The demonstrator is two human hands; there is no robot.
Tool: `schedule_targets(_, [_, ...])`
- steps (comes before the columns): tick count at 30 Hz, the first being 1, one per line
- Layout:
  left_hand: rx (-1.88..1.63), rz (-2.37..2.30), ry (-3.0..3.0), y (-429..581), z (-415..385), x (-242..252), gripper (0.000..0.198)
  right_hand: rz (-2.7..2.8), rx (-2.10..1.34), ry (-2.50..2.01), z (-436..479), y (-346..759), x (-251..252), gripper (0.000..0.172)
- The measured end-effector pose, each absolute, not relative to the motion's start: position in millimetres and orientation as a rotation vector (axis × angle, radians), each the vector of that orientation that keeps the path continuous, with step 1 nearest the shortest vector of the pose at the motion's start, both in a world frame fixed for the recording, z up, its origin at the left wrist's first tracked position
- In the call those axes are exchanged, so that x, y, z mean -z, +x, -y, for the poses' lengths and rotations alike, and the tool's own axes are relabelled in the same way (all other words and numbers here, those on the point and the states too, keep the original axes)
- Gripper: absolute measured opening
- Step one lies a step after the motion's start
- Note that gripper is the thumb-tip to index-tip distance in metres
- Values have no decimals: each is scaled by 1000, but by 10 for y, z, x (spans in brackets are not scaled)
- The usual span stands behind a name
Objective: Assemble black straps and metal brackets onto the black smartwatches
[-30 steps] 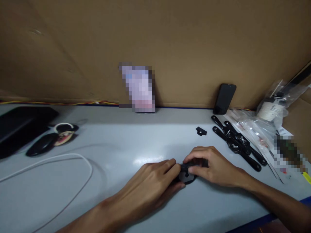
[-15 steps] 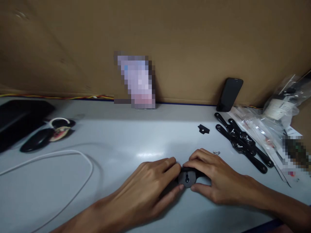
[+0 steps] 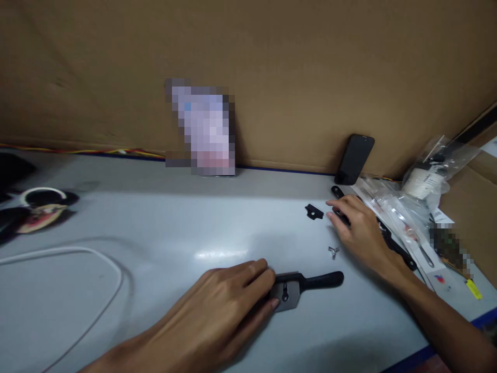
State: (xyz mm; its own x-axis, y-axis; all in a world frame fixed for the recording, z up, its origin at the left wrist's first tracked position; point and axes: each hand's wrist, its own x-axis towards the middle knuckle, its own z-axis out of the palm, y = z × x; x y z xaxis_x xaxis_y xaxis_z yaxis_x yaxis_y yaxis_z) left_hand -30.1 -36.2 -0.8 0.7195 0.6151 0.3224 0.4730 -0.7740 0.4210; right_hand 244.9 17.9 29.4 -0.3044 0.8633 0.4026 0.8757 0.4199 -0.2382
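Observation:
My left hand is closed around the left part of a black spokeshave low over the table. Its grey blade lies against the body, with a keyhole slot showing, and the right handle sticks out free. My right hand reaches further back with thumb and index finger apart, nothing between them. Just left of those fingertips, a small black cap plate with a hole lies on the table. Nearer to me rests a silver wing screw.
More black spokeshaves lie at the right, partly hidden by my right hand. Beside them are clear plastic packets and a bagged white container. A phone leans on the cardboard wall. A white cable curves at the left.
My right hand has let go of the spokeshave and moved up and right, close to the cap plate. My left hand still holds the spokeshave. The view has shifted slightly right.

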Motion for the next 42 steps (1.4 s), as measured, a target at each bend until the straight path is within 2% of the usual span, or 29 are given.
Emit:
schedule_targets(4, [-630, -863, 2623, -300, 356, 15, 17, 2370, 136, -1648, -233, 2354, -168, 26])
schedule_targets(8, [-606, -872, 2632, -304, 360, 16, 17, 2363, 124, -1719, -267, 2292, -120, 20])
schedule_targets(13, [-578, -895, 2631, -311, 366, 53, 18, 2175, -243, -1647, -333, 2316, -101, 4])
schedule_targets(18, [-568, -898, 2640, -312, 350, 69, 20, 1947, -686, -1499, -226, 2283, -248, 8])
schedule_targets(21, [-576, -877, 2647, -310, 342, 35, 24, 1964, -825, -1365, -37, 2212, -381, 5])
schedule_targets(28, [-579, -880, 2645, -313, 344, -16, 22, 2137, -1066, -1215, 297, 2020, -399, 14])
schedule_targets(34, [-591, -884, 2659, -312, 341, 8, 22, 2172, -961, -1187, 333, 1981, -323, 8])
schedule_targets(37, [-607, -875, 2662, -316, 337, 9, 23, 2166, -664, -1197, 234, 2103, -430, 7])
schedule_targets(39, [-626, -865, 2659, -322, 335, 9, 24, 2194, -432, -1260, 137, 2250, -543, 14])
schedule_targets(42, [-642, -846, 2651, -331, 332, 16, 25, 2407, -309, -1434, 37, 2484, -687, 13])
